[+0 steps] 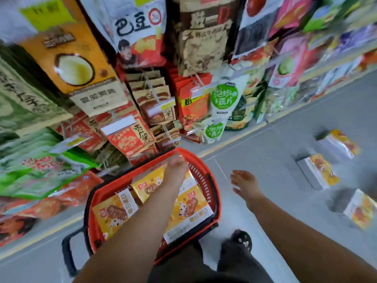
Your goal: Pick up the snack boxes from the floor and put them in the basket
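Observation:
A red plastic basket (212, 180) stands on the grey floor below me and holds several yellow snack boxes (114, 211). My left hand (177, 168) reaches over the basket's far end, fingers straight, resting on the top box near the rim. My right hand (243, 181) hovers open above the floor to the right of the basket, holding nothing. Three more yellow and white snack boxes lie on the floor at the right: one far (340, 142), one in the middle (320, 170), one near (361, 209).
Shelves packed with hanging snack bags (130, 135) fill the left and top of the view, ending at a yellow floor line (234, 139). My dark shoe (241, 240) and trouser legs are just behind the basket. The basket's black handle (68, 256) sticks out at the near left.

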